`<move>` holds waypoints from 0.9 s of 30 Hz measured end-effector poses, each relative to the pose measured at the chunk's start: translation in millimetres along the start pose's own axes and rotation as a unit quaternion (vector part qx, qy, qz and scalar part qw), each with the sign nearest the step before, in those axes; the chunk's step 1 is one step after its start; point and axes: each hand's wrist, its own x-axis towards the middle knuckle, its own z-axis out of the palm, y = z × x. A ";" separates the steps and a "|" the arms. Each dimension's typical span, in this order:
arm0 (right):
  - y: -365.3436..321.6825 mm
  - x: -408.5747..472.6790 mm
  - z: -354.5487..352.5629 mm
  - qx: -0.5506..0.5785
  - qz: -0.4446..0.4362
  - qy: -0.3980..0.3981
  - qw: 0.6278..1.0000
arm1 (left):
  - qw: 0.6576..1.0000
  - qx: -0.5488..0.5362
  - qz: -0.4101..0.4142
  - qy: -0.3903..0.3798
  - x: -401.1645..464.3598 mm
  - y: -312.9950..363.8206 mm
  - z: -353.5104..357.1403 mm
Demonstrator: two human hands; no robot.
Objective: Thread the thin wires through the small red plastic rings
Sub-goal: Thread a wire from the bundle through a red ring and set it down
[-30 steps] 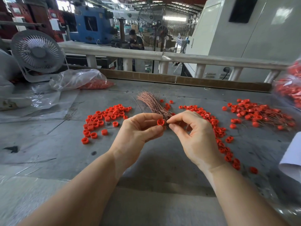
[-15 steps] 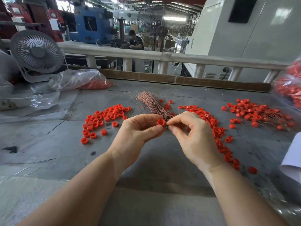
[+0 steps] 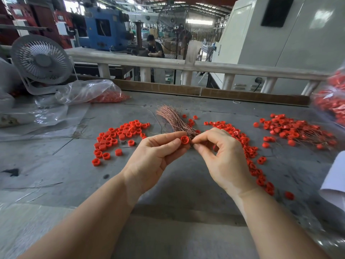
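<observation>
Head view, only one. Left hand [image 3: 149, 157] holds one ring [image 3: 184, 140] pinched between thumb and forefinger, open face toward the camera, above the counter [image 3: 177, 186]. Right hand [image 3: 222, 157] has thumb and forefinger tips together just beside the ring, grip clamped on what looks like a wire end; the wire itself is too thin to make out there, so whether it is in the hole yet cannot be told. Wire bundle [image 3: 172, 118] sits right behind the two hands, fanned out at the far end, near end hidden by the fingers.

Progress, judged from the piles: far right pile [image 3: 296, 129] has rings with wires sticking out, so those look done. Left pile [image 3: 119, 136] is bare rings, no wires, not yet threaded. A strip of rings [image 3: 250, 152] runs past the right hand toward the near edge; threaded or not is unclear. Bag of rings [image 3: 99, 93] at back left and another bag [image 3: 332, 98] at the right edge mean plenty of stock left. So early to mid-way at best: one ring in hand, a batch finished, a lot more to go.

Fan [image 3: 42, 61] stands back left, a person works at a machine beyond the railing.
</observation>
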 end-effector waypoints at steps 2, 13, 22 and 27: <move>0.1 -0.2 -0.3 0.000 0.000 0.000 1.000 | 1.000 -0.001 0.000 0.000 0.4 -0.5 -0.2; -0.6 -0.6 -0.5 0.002 0.007 -0.003 1.000 | 1.000 0.000 0.002 -0.016 0.5 -2.2 -1.0; 0.0 -1.0 -0.7 0.003 0.014 -0.004 1.000 | 1.000 0.002 0.008 -0.019 0.8 -2.4 -1.7; 0.3 0.1 0.2 0.018 0.031 -0.010 0.999 | 1.000 0.000 0.001 -0.027 0.5 -2.4 -2.9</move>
